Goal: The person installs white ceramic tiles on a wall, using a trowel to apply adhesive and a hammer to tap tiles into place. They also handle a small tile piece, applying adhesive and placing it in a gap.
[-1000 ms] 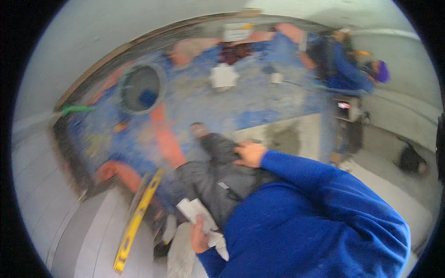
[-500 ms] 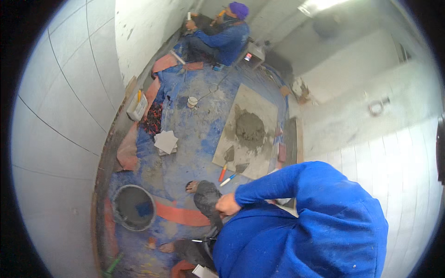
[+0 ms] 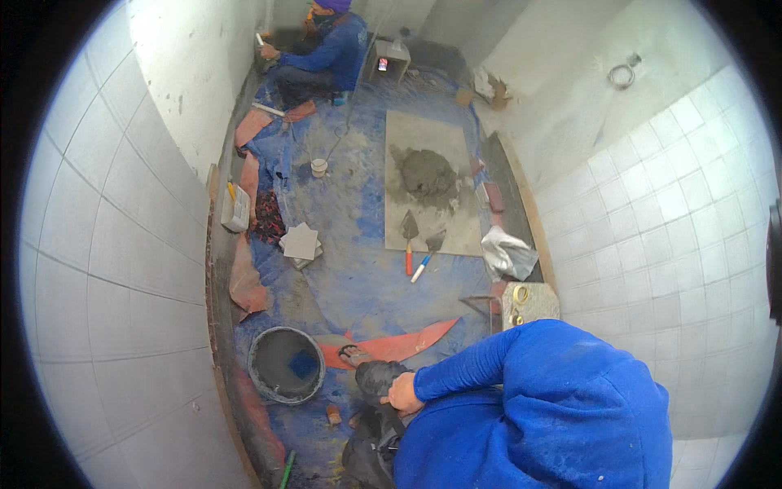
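Observation:
My right hand, in a blue sleeve, rests against the dark trousers at my bent knee. Its fingers are curled in by the cloth, and I cannot make out what is between them. My left hand does not show. Left of my feet stands a dark bucket with grey, watery contents and a blue patch inside. A small brush lies between the bucket and my legs. Farther ahead, a red-handled trowel and a blue-and-white-handled trowel lie at the near edge of a mortar board.
Grey mortar is heaped on the board. Pale tiles are stacked on the blue sheet. A plastic bag and a small stand with yellow rings sit at right. Another person sits at the far left, holding something white. Tiled walls flank both sides.
My view has turned, so the board, trowels and other person appear shifted; the bag and stand at right now show. My right hand stays by the knee, its fingers still curled.

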